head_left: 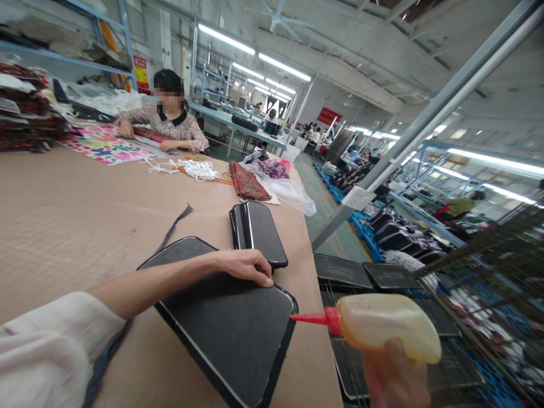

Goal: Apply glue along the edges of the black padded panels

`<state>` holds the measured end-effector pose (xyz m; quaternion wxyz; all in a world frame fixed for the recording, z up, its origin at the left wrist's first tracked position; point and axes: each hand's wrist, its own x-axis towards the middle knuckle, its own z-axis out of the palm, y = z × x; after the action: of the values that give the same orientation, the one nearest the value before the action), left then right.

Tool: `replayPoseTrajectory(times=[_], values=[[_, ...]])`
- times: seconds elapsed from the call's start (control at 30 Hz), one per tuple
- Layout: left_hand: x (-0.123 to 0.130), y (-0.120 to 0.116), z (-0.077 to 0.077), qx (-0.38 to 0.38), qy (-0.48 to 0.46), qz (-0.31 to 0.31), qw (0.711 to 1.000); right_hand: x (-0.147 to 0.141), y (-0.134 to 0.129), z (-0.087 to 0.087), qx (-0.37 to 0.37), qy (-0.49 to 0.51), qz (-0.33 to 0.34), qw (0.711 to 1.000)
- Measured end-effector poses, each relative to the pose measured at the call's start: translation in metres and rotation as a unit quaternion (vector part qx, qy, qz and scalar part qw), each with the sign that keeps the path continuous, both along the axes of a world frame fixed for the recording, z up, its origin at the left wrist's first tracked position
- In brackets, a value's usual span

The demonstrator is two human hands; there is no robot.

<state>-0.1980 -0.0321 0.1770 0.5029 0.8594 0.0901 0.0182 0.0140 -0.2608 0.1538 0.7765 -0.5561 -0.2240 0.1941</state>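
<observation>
Red-nozzled, the squeeze bottle (pixel 389 323) is gripped by the right hand (pixel 395 374). The left hand (pixel 246 264) lies curled on the black panel (pixel 238 328); whether it pinches, I cannot tell

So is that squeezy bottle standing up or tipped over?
Tipped: the bottle lies sideways in the right hand, its red nozzle pointing across to the black panel's edge.

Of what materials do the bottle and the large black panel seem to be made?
Bottle: probably smooth plastic, since light passes through its yellowish wall. Large black panel: perhaps plastic or synthetic leather, satin, from its even surface and pale edge glints.
</observation>
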Motion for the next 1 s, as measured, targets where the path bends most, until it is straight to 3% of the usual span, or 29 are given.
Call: replayPoseTrajectory(times=[0.23,0.47,0.6,0.73,1.0], values=[[0.002,0.000,-0.002,-0.013,0.006,-0.003,1.000,-0.010,0.000,0.005,-0.006,0.061,-0.020,0.998],[0.005,0.005,-0.010,-0.028,0.011,-0.004,1.000,-0.009,0.000,0.001,-0.009,0.004,0.020,1.000],[0.009,0.008,-0.017,-0.052,0.004,-0.002,0.999,-0.008,-0.002,0.000,-0.022,0.043,-0.008,0.999],[0.013,0.011,-0.024,-0.069,0.005,0.004,0.998,0.000,-0.006,-0.008,-0.049,0.029,-0.001,0.998],[0.015,0.016,-0.034,-0.094,0.015,0.017,0.995,0.012,-0.006,-0.029,-0.017,-0.024,0.055,0.998]])
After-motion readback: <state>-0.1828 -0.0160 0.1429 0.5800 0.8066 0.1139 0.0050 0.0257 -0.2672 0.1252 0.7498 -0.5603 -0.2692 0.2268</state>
